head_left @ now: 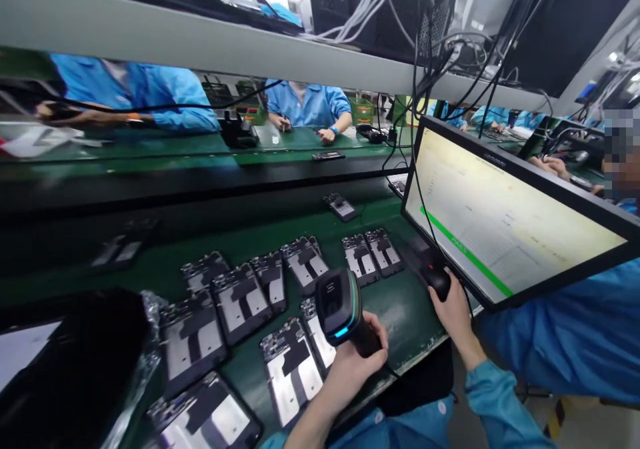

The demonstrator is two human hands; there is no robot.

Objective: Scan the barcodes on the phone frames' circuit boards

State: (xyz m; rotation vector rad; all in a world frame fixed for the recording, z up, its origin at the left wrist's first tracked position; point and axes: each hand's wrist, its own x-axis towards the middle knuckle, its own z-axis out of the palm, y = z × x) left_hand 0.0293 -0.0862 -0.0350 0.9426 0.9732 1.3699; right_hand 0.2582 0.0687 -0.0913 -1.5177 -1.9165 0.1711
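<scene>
This is an electronics assembly workshop: opened phone units (243, 302) lie in rows on a green counter (400, 315) beneath a monitor (510, 202) and cabled shelving (250, 52), while people in matching blue work jackets (310, 105) sit along a parallel line opposite.

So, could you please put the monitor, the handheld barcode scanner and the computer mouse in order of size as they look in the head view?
1. Monitor, by far the largest
2. Handheld barcode scanner
3. Computer mouse, partly covered by the right hand, but clearly smallest
</scene>
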